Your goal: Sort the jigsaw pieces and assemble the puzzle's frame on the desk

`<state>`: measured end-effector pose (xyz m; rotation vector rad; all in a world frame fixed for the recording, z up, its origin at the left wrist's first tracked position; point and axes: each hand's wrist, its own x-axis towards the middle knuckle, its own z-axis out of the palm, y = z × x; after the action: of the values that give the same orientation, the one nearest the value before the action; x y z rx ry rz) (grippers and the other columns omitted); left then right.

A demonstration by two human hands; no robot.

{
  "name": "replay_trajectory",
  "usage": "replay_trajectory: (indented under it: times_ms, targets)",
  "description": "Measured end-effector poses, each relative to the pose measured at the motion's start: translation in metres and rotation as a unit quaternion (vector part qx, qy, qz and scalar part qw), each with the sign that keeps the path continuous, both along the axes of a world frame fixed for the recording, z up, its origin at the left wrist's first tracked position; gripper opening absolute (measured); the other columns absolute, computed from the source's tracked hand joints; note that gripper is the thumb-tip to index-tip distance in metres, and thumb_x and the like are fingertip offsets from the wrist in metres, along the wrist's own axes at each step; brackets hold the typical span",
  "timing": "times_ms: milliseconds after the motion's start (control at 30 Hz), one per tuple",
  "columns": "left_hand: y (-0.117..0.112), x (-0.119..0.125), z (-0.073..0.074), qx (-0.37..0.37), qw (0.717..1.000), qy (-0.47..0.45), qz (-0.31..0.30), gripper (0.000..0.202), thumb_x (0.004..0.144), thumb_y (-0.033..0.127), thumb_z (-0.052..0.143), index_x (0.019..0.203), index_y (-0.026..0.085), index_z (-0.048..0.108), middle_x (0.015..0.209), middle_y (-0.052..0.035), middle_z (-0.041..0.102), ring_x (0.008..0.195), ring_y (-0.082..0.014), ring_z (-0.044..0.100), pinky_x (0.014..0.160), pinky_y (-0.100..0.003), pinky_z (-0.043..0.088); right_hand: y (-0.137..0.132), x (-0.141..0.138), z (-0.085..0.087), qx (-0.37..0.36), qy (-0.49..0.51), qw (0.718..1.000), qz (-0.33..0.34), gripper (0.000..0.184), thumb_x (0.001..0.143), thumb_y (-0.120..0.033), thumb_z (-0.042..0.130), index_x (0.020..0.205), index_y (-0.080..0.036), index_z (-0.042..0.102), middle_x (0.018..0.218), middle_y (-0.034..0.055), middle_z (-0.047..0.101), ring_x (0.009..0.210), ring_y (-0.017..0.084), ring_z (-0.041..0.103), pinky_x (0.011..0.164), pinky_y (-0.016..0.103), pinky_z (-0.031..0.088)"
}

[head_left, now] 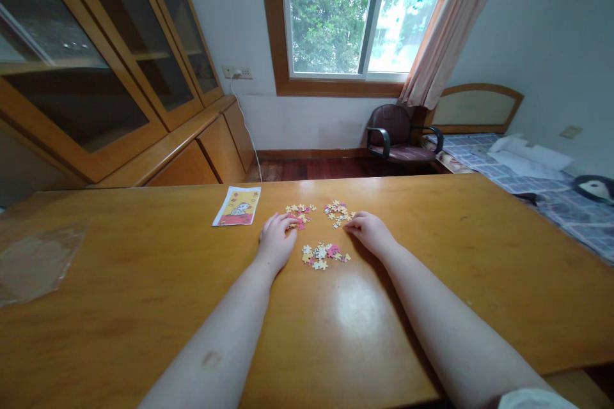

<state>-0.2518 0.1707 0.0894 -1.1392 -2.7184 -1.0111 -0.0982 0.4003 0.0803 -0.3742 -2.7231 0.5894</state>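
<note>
Jigsaw puzzle pieces lie on the wooden table in three loose piles. My left hand (278,238) rests at the left pile (300,209), its fingers apart and touching pink pieces there. Beside the right pile (338,211) is my right hand (370,232), fingertips drawn together close to the tabletop; whatever they may pinch is hidden. The near pile (322,255), of white, yellow and pink pieces, sits between my forearms with neither hand on it. Left of my left hand lies a picture card (236,206) with a white cartoon animal on yellow and pink.
A clear plastic bag (36,263) lies flat at the left of the table (158,281). Glass-fronted cabinets (158,25) stand on the left. Past the far table edge are an armchair (396,134) and a window; a bed (518,166) is on the right.
</note>
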Motion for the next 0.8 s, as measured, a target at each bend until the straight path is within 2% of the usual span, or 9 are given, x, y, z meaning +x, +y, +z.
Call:
replay_trajectory:
  times_ms: [233, 367, 433, 500, 600, 700, 800]
  targets:
    - [0.0, 0.0, 0.001, 0.002, 1.0, 0.002, 0.002, 0.028, 0.079, 0.022, 0.048, 0.099, 0.025, 0.069, 0.12, -0.0039, 0.062, 0.127, -0.0261, 0.043, 0.109, -0.048, 0.032, -0.007, -0.001, 0.0, 0.033, 0.014, 0.999, 0.014, 0.022, 0.087, -0.026, 0.055, 0.087, -0.023, 0.077, 0.088, 0.006, 0.067, 0.076, 0.016, 0.061, 0.07, 0.025, 0.047]
    - [0.0, 0.001, 0.0, 0.001, 1.0, 0.0, 0.005, 0.029, 0.079, 0.023, 0.048, 0.099, 0.025, 0.069, 0.121, -0.0043, 0.062, 0.126, -0.0262, 0.043, 0.109, -0.048, 0.032, -0.013, 0.001, 0.011, 0.063, 0.008, 0.997, 0.048, 0.023, 0.088, -0.025, 0.054, 0.088, -0.024, 0.076, 0.089, 0.0063, 0.069, 0.081, 0.018, 0.061, 0.076, 0.029, 0.047]
    - [0.0, 0.001, 0.0, 0.002, 1.0, -0.002, 0.003, 0.028, 0.079, 0.023, 0.049, 0.099, 0.025, 0.069, 0.12, -0.0042, 0.062, 0.126, -0.0265, 0.043, 0.109, -0.048, 0.032, -0.017, 0.004, 0.019, 0.063, 0.01, 0.996, 0.069, 0.02, 0.085, -0.03, 0.059, 0.096, -0.023, 0.075, 0.096, 0.0072, 0.069, 0.087, 0.021, 0.06, 0.083, 0.034, 0.046]
    - [0.0, 0.001, 0.0, 0.004, 1.0, -0.002, -0.003, 0.028, 0.08, 0.023, 0.049, 0.098, 0.025, 0.069, 0.12, -0.0039, 0.063, 0.126, -0.0265, 0.043, 0.109, -0.048, 0.032, -0.023, 0.006, 0.026, 0.02, 0.007, 0.992, 0.127, 0.028, 0.083, -0.036, 0.063, 0.106, -0.023, 0.071, 0.102, 0.0078, 0.067, 0.093, 0.021, 0.06, 0.087, 0.034, 0.046]
    - [0.001, 0.002, 0.002, 0.006, 1.0, -0.001, -0.013, 0.027, 0.08, 0.023, 0.048, 0.098, 0.025, 0.069, 0.119, -0.0034, 0.063, 0.126, -0.0259, 0.043, 0.109, -0.048, 0.031, -0.032, 0.007, 0.033, -0.05, -0.025, 0.976, 0.209, 0.032, 0.08, -0.039, 0.067, 0.107, -0.022, 0.071, 0.099, 0.0075, 0.067, 0.091, 0.019, 0.062, 0.084, 0.029, 0.048]
    - [0.001, 0.004, 0.006, 0.013, 0.999, 0.001, -0.035, 0.027, 0.081, 0.023, 0.048, 0.097, 0.024, 0.068, 0.118, -0.0036, 0.064, 0.125, -0.0251, 0.045, 0.109, -0.046, 0.032, -0.037, 0.006, 0.034, -0.078, -0.042, 0.971, 0.222, 0.023, 0.08, -0.034, 0.067, 0.098, -0.021, 0.073, 0.093, 0.0067, 0.068, 0.086, 0.017, 0.062, 0.08, 0.028, 0.049]
    - [0.002, 0.009, 0.009, 0.023, 0.997, 0.002, -0.076, 0.027, 0.081, 0.023, 0.048, 0.101, 0.023, 0.067, 0.117, -0.0043, 0.064, 0.124, -0.0243, 0.046, 0.109, -0.045, 0.033, -0.039, 0.005, 0.033, -0.106, -0.043, 0.973, 0.198, 0.013, 0.078, -0.028, 0.068, 0.086, -0.02, 0.074, 0.086, 0.0054, 0.068, 0.08, 0.016, 0.062, 0.076, 0.027, 0.049]
